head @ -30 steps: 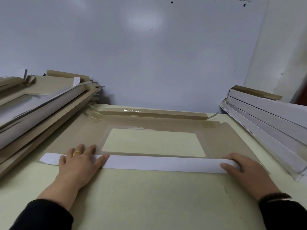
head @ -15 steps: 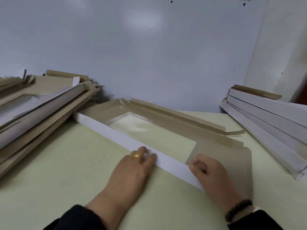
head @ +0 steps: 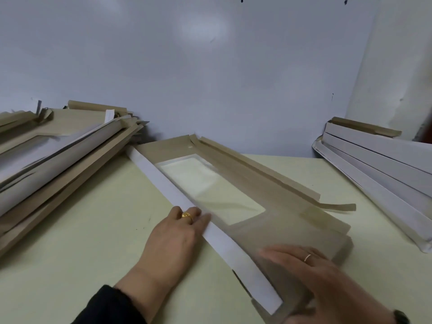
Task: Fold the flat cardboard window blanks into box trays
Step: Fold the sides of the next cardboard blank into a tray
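Pressing flat-palmed, left hand and blurred right hand, neither gripping, risk skewing the blank's white flap crease

One window blank, two hands — left, right — two side stacks.

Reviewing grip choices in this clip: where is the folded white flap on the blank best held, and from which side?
Judging by its pose, take the white flap along its long folded edge, coming from the left, where the left hand already presses it. The strip is narrow and runs diagonally, so flat fingers laid across it should hold the crease better than a pinch at one end.
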`<act>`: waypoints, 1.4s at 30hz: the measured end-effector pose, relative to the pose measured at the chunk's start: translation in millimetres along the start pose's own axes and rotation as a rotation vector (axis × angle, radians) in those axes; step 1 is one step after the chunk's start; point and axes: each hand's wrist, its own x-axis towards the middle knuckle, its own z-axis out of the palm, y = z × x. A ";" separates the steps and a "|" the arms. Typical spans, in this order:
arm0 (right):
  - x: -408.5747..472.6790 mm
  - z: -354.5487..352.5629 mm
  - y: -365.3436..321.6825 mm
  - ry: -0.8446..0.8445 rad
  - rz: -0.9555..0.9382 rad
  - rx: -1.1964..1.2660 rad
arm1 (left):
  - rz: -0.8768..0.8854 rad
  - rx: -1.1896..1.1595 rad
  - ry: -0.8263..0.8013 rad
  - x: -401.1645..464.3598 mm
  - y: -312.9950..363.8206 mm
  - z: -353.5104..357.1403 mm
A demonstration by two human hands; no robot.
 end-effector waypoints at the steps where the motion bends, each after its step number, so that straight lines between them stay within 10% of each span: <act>1: -3.5 -4.2 4.6 -0.038 0.016 -0.008 | -0.020 -0.012 0.009 0.6 -2.5 -0.5; 15: 14.2 21.9 -13.7 0.198 -0.252 -0.385 | -0.199 -0.442 -0.178 -1.7 -39.6 25.9; 19: 32.0 36.5 -19.4 0.114 -0.168 -0.351 | -0.407 -0.448 0.068 2.4 -48.0 8.7; 22: 45.5 48.7 -26.8 0.010 -0.083 -0.355 | -0.223 -0.476 0.267 -2.5 -30.2 -13.3; 29: 48.1 47.4 -27.3 -0.075 -0.026 -0.102 | 0.204 -0.716 -0.381 -20.5 25.7 -7.0; 42: 21.7 9.0 31.9 -0.143 0.387 0.683 | -0.124 -1.264 -0.541 -33.4 -41.6 -25.5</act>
